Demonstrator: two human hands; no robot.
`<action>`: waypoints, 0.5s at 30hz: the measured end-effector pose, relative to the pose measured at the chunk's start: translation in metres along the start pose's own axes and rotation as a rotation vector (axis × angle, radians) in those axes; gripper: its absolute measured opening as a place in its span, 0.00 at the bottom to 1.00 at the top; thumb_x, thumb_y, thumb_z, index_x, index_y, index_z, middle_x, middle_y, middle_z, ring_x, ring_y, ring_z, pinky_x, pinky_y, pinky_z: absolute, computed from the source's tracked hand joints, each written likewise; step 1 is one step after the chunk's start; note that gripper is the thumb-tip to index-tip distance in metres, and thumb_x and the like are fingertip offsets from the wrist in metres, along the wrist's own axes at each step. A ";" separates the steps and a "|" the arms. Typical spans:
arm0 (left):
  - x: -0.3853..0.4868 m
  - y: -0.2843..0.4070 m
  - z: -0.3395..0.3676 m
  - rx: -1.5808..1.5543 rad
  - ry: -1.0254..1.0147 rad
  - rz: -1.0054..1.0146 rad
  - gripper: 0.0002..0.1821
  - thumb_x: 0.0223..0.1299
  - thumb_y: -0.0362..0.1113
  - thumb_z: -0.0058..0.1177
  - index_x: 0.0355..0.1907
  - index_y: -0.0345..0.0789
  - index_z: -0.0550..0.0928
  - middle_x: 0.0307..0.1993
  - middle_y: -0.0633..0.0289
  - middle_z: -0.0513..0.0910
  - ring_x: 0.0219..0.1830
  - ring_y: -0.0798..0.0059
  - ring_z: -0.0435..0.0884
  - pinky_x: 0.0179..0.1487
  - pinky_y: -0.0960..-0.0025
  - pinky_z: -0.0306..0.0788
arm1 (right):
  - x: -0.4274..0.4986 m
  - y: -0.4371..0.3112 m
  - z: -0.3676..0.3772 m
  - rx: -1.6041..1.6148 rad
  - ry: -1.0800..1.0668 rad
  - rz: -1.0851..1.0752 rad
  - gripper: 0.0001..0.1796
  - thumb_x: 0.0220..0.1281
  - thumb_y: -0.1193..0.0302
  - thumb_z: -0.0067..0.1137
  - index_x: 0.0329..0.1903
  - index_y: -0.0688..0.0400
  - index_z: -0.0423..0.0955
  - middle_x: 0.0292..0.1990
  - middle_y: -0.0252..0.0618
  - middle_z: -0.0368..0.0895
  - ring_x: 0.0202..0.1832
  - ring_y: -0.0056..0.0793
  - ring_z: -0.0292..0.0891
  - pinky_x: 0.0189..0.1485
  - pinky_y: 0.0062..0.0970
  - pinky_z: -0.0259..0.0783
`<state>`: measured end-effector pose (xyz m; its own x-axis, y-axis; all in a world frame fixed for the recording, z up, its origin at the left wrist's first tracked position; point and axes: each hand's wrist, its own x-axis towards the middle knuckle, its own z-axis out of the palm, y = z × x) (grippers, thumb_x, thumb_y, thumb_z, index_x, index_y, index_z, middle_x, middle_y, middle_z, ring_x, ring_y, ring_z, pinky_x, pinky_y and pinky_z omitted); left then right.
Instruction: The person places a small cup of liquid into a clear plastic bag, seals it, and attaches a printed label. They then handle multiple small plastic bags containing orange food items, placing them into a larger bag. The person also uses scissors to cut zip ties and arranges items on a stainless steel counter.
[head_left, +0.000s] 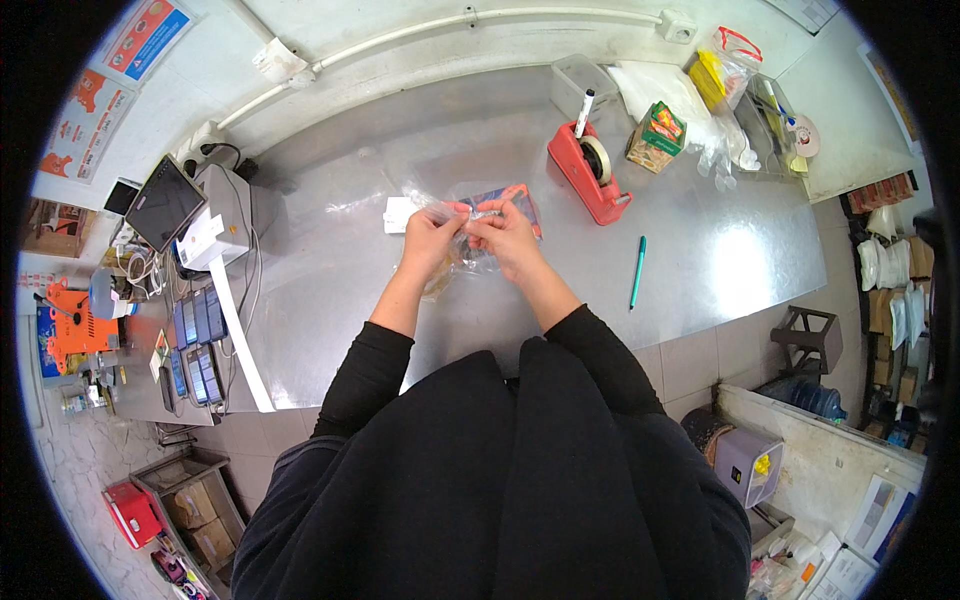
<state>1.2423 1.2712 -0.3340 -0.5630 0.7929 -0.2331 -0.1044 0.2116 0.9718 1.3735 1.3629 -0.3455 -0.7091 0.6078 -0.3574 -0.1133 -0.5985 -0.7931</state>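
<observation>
Both my hands meet above the metal table, fingertips pinching the gathered top of a clear plastic bag (472, 259). My left hand (433, 236) grips it from the left, and my right hand (510, 236) from the right, thumbs close together. What the bag holds is mostly hidden, though something yellowish shows at its lower left. Behind my fingers lies a blue and red printed packet (521, 196), partly covered. A white paper slip (397, 215) rests on the table just left of my left hand.
A red tape dispenser (581, 176) with a marker (584, 112) in it stands right of my hands. A green pen (637, 274) lies nearer. At left are a printer (217, 217) trailing a paper strip, a tablet (166, 202) and several phones (199, 322). A clear plastic container (581, 82) sits by the wall.
</observation>
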 end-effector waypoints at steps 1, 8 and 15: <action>0.000 -0.001 0.000 0.000 -0.003 0.013 0.09 0.64 0.28 0.59 0.46 0.29 0.85 0.39 0.62 0.86 0.39 0.80 0.83 0.45 0.74 0.77 | 0.001 0.000 -0.001 -0.012 -0.007 0.011 0.22 0.61 0.81 0.66 0.55 0.61 0.68 0.38 0.41 0.83 0.36 0.29 0.81 0.41 0.27 0.78; 0.004 -0.006 -0.002 -0.007 -0.002 0.026 0.09 0.65 0.27 0.58 0.47 0.29 0.84 0.40 0.61 0.86 0.40 0.79 0.84 0.46 0.74 0.78 | 0.005 -0.003 -0.005 0.007 -0.063 0.020 0.22 0.61 0.81 0.65 0.55 0.61 0.68 0.37 0.40 0.83 0.36 0.27 0.81 0.42 0.27 0.78; 0.003 -0.004 -0.002 -0.016 -0.013 0.004 0.09 0.65 0.28 0.58 0.46 0.29 0.84 0.39 0.62 0.86 0.40 0.79 0.84 0.46 0.74 0.77 | 0.008 -0.005 -0.005 0.023 -0.070 0.048 0.21 0.62 0.80 0.65 0.55 0.63 0.69 0.37 0.39 0.83 0.36 0.27 0.81 0.41 0.26 0.78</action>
<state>1.2397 1.2715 -0.3380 -0.5527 0.8011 -0.2296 -0.1155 0.1992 0.9731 1.3719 1.3736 -0.3470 -0.7611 0.5408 -0.3583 -0.0938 -0.6382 -0.7641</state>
